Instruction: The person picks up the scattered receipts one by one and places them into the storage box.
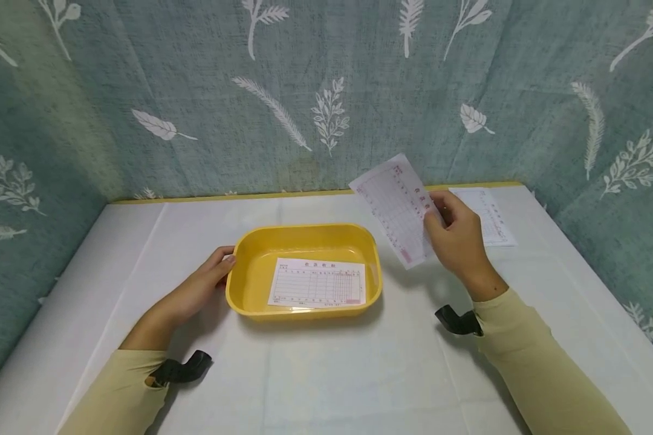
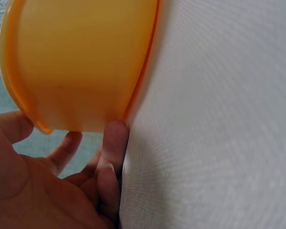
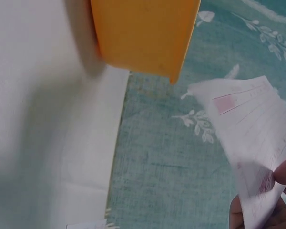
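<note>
A yellow plastic basin [image 1: 305, 232] stands on the white-covered table, with a printed receipt slip [image 1: 318, 283] lying flat inside it. My left hand [image 1: 201, 284] holds the basin's left end. In the left wrist view its thumb meets the rim, and curled fingers [image 2: 115, 143] touch the outer wall near the base. To the right of the basin my right hand [image 1: 457, 235] pinches another receipt slip [image 1: 394, 208] between thumb and fingers, raised and tilted above the table. The right wrist view shows this slip [image 3: 250, 124] bending slightly, its lower end between the fingers.
More receipt slips [image 1: 487, 217] lie at the back right of the table [image 1: 326, 374], partly behind my right hand. A green leaf-patterned cloth [image 1: 207, 163] rises along the back and both sides. Black wrist straps [image 1: 182, 367] stick out from both sleeves.
</note>
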`<state>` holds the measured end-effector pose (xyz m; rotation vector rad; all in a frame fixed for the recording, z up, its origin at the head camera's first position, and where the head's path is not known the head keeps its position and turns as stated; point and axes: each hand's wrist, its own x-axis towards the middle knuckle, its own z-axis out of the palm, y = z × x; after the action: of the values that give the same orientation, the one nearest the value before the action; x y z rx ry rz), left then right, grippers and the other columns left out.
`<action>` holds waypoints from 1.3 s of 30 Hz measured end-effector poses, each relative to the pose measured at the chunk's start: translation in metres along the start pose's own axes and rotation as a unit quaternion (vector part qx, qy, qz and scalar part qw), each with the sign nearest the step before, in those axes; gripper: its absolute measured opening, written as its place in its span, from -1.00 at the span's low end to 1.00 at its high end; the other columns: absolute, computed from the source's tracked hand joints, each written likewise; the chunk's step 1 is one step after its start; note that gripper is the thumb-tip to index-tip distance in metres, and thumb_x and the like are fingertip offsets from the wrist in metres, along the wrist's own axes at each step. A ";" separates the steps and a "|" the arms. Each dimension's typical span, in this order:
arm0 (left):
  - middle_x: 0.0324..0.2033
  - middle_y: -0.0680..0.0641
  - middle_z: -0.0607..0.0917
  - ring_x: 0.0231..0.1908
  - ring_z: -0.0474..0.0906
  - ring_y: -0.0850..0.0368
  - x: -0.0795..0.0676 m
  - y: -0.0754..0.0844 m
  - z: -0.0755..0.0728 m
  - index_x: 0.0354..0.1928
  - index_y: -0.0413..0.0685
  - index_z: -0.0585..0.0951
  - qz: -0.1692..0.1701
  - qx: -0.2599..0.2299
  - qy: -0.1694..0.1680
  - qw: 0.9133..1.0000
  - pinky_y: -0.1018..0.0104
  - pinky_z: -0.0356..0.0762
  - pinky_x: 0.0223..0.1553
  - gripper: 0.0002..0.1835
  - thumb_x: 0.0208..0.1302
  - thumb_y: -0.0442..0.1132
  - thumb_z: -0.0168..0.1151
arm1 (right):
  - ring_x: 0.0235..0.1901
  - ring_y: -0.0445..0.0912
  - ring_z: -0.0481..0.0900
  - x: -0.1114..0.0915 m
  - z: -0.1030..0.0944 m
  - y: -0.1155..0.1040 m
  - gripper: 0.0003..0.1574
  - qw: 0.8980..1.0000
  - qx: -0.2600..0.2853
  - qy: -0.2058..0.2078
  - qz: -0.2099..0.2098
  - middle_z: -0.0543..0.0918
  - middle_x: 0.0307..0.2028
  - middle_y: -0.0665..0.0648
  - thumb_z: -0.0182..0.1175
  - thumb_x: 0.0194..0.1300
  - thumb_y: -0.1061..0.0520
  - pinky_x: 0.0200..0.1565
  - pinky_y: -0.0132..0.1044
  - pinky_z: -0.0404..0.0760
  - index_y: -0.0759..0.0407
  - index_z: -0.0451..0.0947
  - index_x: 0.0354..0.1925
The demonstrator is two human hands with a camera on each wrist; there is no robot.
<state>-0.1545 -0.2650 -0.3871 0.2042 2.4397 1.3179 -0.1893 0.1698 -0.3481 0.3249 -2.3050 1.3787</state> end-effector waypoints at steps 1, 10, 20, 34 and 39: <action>0.24 -0.21 0.45 0.10 0.41 -0.02 0.000 0.000 0.000 0.46 -0.03 0.13 0.001 0.000 -0.001 1.000 0.11 0.28 0.19 -0.39 0.60 0.18 -0.36 | -0.43 -0.28 0.53 -0.001 0.001 -0.001 -0.65 1.000 0.003 -0.001 -0.001 0.66 -0.20 0.24 0.01 0.40 0.30 -0.45 -0.50 0.46 0.25 0.59 0.07; 0.28 -0.22 0.42 0.15 0.40 -0.08 -0.001 0.001 -0.002 0.48 -0.02 0.11 -0.007 0.003 0.002 1.000 0.04 0.26 0.22 -0.38 0.60 0.20 -0.36 | -0.41 -0.21 0.56 -0.003 0.004 -0.010 -0.70 0.999 0.033 -0.037 -0.010 0.68 -0.25 0.25 0.13 0.42 0.23 -0.39 -0.48 0.51 0.27 0.58 0.07; 0.23 -0.22 0.45 0.12 0.36 -0.06 -0.003 0.002 -0.003 0.47 0.00 0.12 -0.009 0.002 0.008 1.000 0.07 0.22 0.19 -0.38 0.59 0.21 -0.36 | -0.34 -0.18 0.60 -0.008 0.012 -0.016 -0.65 0.996 0.045 -0.070 -0.014 0.71 -0.15 0.26 0.22 0.41 0.20 -0.32 -0.49 0.55 0.27 0.58 0.12; 0.24 -0.22 0.44 0.11 0.38 -0.06 -0.003 0.003 -0.004 0.47 -0.02 0.12 -0.007 -0.001 0.006 1.000 0.09 0.25 0.18 -0.38 0.59 0.20 -0.35 | -0.32 -0.18 0.60 -0.013 0.023 -0.020 -0.72 0.991 0.066 -0.113 -0.009 0.70 -0.14 0.27 0.22 0.40 0.22 -0.31 -0.46 0.56 0.32 0.62 0.03; 0.26 -0.20 0.43 0.14 0.38 -0.06 0.000 0.002 0.000 0.47 -0.01 0.13 -0.008 -0.003 0.000 1.000 0.07 0.25 0.20 -0.39 0.60 0.19 -0.35 | -0.26 -0.19 0.57 -0.016 0.028 -0.018 -0.73 0.990 0.062 -0.123 -0.001 0.69 -0.11 0.29 0.18 0.42 0.25 -0.22 -0.51 0.53 0.35 0.61 0.03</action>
<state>-0.1542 -0.2637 -0.3854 0.1829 2.4332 1.3174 -0.1742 0.1362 -0.3532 0.5655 -2.4155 1.5612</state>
